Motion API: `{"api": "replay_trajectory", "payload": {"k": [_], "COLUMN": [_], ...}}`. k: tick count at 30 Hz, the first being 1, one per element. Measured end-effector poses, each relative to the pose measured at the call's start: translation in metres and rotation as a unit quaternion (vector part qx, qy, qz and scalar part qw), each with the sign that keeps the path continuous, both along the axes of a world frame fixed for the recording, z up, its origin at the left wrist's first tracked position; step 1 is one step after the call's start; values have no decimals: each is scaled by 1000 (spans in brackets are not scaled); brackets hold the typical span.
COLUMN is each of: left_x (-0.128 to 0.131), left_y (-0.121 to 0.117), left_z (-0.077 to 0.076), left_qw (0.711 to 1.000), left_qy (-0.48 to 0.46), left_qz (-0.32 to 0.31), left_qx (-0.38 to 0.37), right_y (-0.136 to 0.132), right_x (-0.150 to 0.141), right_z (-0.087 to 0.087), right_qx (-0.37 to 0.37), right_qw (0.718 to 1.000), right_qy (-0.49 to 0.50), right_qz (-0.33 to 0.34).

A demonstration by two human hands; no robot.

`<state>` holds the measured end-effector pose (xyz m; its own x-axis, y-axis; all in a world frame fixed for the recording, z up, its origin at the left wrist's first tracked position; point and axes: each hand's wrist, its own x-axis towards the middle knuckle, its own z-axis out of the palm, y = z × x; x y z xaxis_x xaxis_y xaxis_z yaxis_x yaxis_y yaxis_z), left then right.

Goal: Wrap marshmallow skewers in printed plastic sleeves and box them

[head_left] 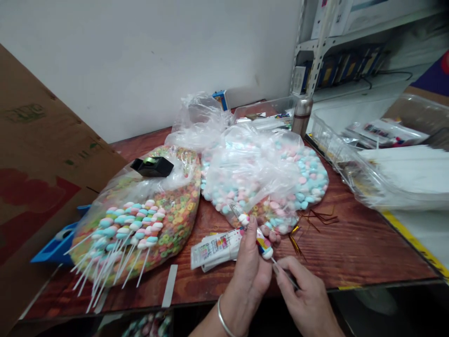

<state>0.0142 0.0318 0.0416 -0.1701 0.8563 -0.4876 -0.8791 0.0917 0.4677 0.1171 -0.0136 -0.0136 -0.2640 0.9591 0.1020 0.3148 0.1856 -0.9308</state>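
Observation:
My left hand (251,267) is wrapped round a marshmallow skewer (267,253) in a small clear printed wrapper, above the table's front edge. White and coloured pieces show past the thumb and below the fingers. Closed at the skewer's lower end, my right hand (305,292) pinches its white stick, and a thin dark strip shows by the fingers. Left of my hands lie flat printed wrappers (217,250) in a stack. Gold twist ties (298,238) are scattered on the wood to the right. Several finished-looking marshmallow skewers (129,224) rest on a bag of cereal rings (178,210).
Behind my hands sits a large bag of pastel marshmallows (252,164). A black tape dispenser (152,166) stands on the cereal bag. Cardboard (52,187) rises at left beside a blue tray (56,248). A metal bottle (302,117) and clear plastic bin (351,182) are at right.

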Motion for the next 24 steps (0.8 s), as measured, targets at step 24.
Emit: {"api": "replay_trajectory", "payload": {"k": [24], "left_x": [4], "left_y": [-30], "left_z": [-19], "left_qw": [967], "left_qy": [177], "left_qz": [-185], "left_qx": [15], "right_y": [13], "right_x": [-20], "right_z": [12], "right_qx": [-294], "right_qw": [887], "right_qy": [342], "right_qz": [-95]}}
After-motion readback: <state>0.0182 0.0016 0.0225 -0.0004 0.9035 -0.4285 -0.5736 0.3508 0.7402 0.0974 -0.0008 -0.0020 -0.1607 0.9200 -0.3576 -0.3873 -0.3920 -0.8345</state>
